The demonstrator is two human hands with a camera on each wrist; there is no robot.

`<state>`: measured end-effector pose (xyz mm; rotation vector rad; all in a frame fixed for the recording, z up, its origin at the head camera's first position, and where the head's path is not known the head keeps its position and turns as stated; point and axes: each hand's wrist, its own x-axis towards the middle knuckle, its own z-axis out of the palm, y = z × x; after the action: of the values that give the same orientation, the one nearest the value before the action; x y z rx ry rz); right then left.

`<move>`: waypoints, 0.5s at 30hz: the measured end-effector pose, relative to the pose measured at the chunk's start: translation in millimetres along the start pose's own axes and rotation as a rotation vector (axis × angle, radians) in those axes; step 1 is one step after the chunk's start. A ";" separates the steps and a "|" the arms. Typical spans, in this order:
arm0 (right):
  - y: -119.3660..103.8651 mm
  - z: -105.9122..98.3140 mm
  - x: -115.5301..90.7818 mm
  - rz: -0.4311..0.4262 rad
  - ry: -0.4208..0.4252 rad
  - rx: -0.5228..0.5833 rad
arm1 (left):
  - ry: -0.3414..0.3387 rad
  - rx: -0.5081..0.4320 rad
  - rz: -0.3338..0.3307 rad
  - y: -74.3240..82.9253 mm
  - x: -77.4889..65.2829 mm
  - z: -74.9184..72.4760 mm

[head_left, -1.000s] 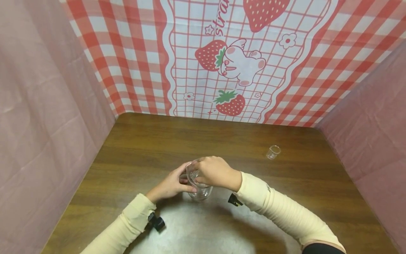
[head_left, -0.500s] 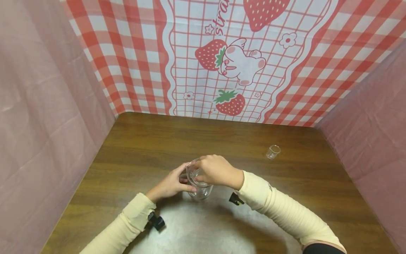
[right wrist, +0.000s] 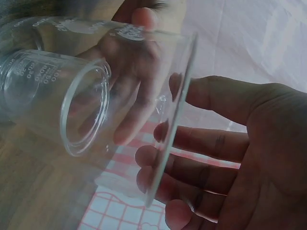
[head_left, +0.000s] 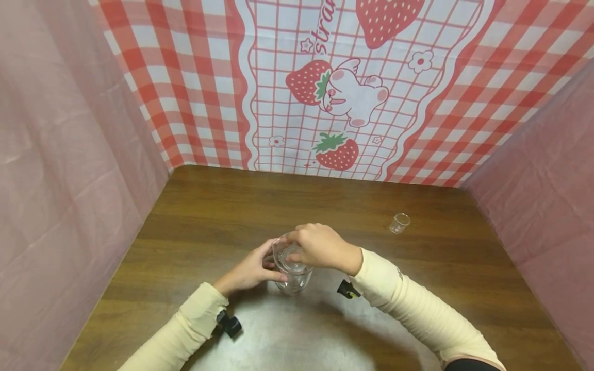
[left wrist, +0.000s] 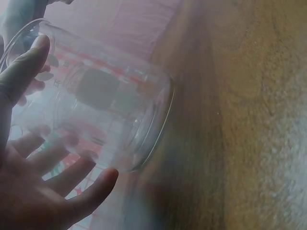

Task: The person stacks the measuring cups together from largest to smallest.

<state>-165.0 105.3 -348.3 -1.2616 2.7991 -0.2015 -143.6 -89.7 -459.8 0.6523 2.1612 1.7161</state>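
A large clear glass beaker (head_left: 297, 283) stands tilted-looking on the table at mid-front in the head view. My left hand (head_left: 248, 269) holds its side, thumb on the near side and fingers around the far side. Inside it sits a smaller beaker (right wrist: 41, 79) with white markings, seen through the glass in the right wrist view. My right hand (head_left: 322, 248) is at the large beaker's mouth. Its fingertips (right wrist: 146, 155) reach just past the rim, spread and loosely bent, apart from the inner beaker and holding nothing.
A tiny glass beaker (head_left: 400, 223) stands on the wooden table (head_left: 223, 206) at the back right. A strawberry-patterned checked cloth (head_left: 348, 93) hangs behind the table, with pink curtains (head_left: 69, 154) at the sides.
My right hand has risen slightly and shifted a little right, its fingers drawing back toward the large beaker's mouth. The left hand and the large beaker stay in place.
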 end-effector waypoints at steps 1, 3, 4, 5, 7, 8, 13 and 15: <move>0.5 -0.4 0.0 -0.001 0.002 0.003 | 0.000 -0.001 0.001 0.2 0.0 0.0; 1.5 -1.1 0.0 -0.004 0.006 0.004 | -0.001 -0.003 0.006 0.0 0.3 0.2; 2.0 -1.7 0.1 -0.006 0.008 0.006 | -0.001 -0.004 0.010 0.1 0.4 0.3; 2.6 -2.0 0.2 -0.003 0.008 0.010 | -0.003 -0.004 0.014 0.0 0.5 0.3; 3.5 -3.4 0.4 -0.003 0.009 0.017 | -0.004 -0.003 0.023 -0.4 0.7 0.5; 3.9 -4.1 0.4 -0.003 0.008 0.018 | -0.005 -0.003 0.028 -0.7 0.9 0.6; 6.1 -7.5 -0.1 -0.009 0.015 0.023 | -0.007 -0.011 0.051 -1.8 1.4 1.1; 7.0 -8.2 -0.5 -0.007 0.018 0.022 | -0.007 -0.016 0.059 -2.3 1.6 1.1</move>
<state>-170.8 111.0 -341.3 -1.2711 2.8001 -0.2437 -144.7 -88.3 -462.2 0.7236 2.1418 1.7557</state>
